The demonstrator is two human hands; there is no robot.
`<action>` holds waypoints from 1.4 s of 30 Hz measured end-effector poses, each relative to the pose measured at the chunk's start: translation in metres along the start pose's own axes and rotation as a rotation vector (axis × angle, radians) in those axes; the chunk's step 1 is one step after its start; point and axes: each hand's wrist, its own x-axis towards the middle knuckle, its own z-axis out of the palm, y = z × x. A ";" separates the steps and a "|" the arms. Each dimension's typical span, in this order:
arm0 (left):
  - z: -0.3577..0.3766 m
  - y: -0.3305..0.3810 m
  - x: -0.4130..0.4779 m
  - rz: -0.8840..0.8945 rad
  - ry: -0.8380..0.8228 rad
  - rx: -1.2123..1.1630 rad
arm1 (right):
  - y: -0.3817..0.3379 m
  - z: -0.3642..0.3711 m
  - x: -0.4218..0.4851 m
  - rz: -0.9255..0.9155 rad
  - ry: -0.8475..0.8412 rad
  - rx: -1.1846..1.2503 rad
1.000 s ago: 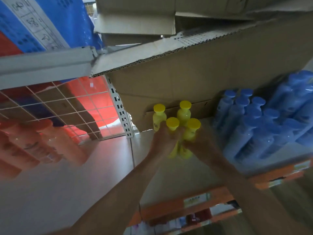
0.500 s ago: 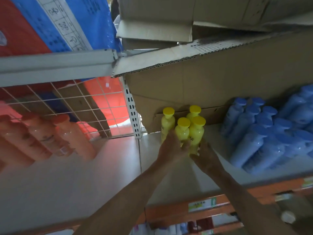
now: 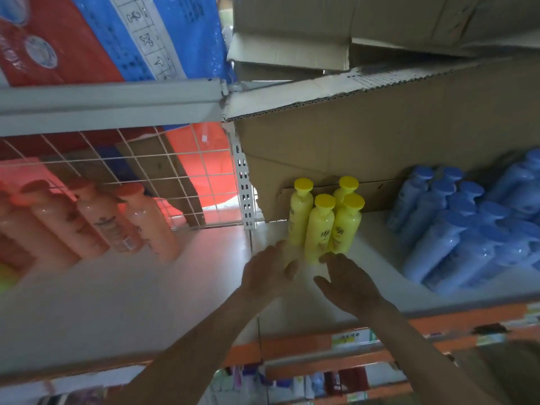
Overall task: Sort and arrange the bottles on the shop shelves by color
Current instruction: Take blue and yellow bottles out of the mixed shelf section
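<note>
Several yellow bottles [image 3: 320,226] with yellow caps stand upright in a tight cluster at the back of the white shelf [image 3: 181,287], against a cardboard box. My left hand [image 3: 270,268] lies just in front of the cluster, fingers relaxed, fingertips near the base of the front bottle. My right hand [image 3: 347,280] is beside it, fingers straight, tips touching or almost touching the front bottles' bases. Neither hand holds anything. Blue bottles [image 3: 467,229] are grouped on the right, orange bottles [image 3: 96,223] on the left.
A large cardboard box [image 3: 380,135] overhangs the yellow bottles from above and behind. A wire grid [image 3: 146,176] backs the left bay, with a perforated upright [image 3: 245,194] between the bays. The shelf's orange front rail [image 3: 321,343] carries price labels. Lower shelves hold more goods.
Both hands gripped the front yellow bottles while pushing them back into the cluster; now they have let go and drawn back a little toward the shelf's front.
</note>
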 end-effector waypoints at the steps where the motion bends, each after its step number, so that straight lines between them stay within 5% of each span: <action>1: -0.002 -0.012 -0.008 -0.034 0.025 0.009 | -0.008 0.002 0.001 -0.046 0.004 0.008; 19: -0.128 -0.267 -0.182 -0.577 0.467 0.081 | -0.274 0.064 0.017 -0.697 -0.086 -0.039; 30: -0.209 -0.437 -0.247 -0.627 0.551 0.052 | -0.408 0.134 0.015 -0.711 -0.197 -0.029; 42: -0.278 -0.521 -0.220 -0.570 0.500 0.036 | -0.580 0.123 0.054 -0.850 -0.022 0.014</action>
